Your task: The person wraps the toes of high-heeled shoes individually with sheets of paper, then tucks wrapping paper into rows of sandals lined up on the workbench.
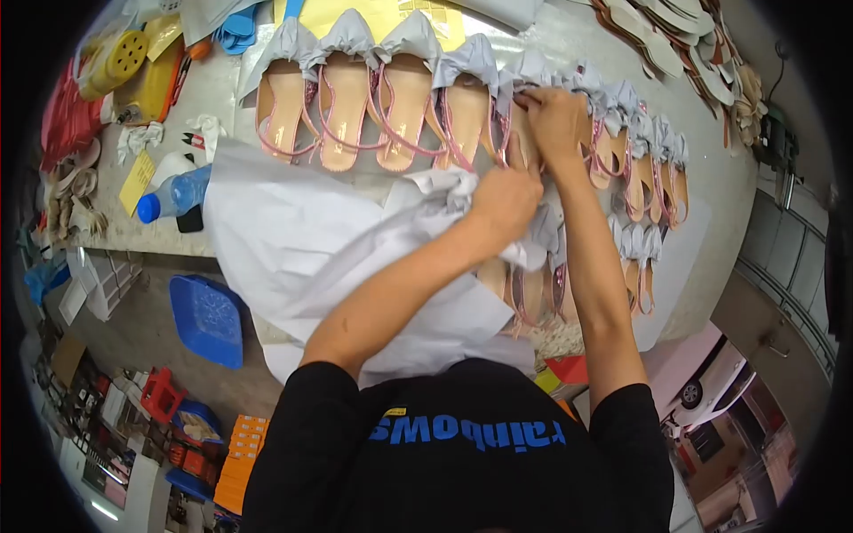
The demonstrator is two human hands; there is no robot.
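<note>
Pink strappy sandals with tan insoles stand in a row on the table, their toes covered in crumpled pale grey paper; one sandal is near the left end. My left hand closes around the heel end of a sandal mid-row, a finger along its insole. At that sandal's toe end, my right hand has bent fingers pinching near the paper wrap. The exact grip of its fingertips is partly hidden. Large white paper sheets lie beneath my left forearm.
More wrapped sandals are at the right. A blue-capped water bottle, a yellow perforated container and a yellow note occupy the left side. Loose soles pile at the back right. A blue basin sits below the table's edge.
</note>
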